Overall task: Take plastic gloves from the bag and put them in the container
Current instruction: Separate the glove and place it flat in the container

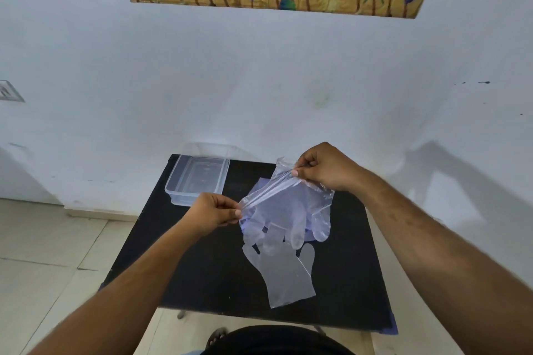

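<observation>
Above the black table [202, 277] I hold a clear plastic glove [291, 210] stretched by its cuff. My left hand [215, 212] pinches the cuff's near end and my right hand [326, 167] pinches its far end. The glove's fingers hang downward. A second clear glove [284, 274] lies flat on the table below it, cuff toward me. A clear rectangular plastic container [199, 179] stands open at the table's far left corner. I cannot tell the bag apart from the clear plastic under my hands.
The table stands against a white wall. Tiled floor [43, 253] shows to the left. A dark cloth and a sandalled foot [217, 336] lie at the bottom edge, close to the table's near edge.
</observation>
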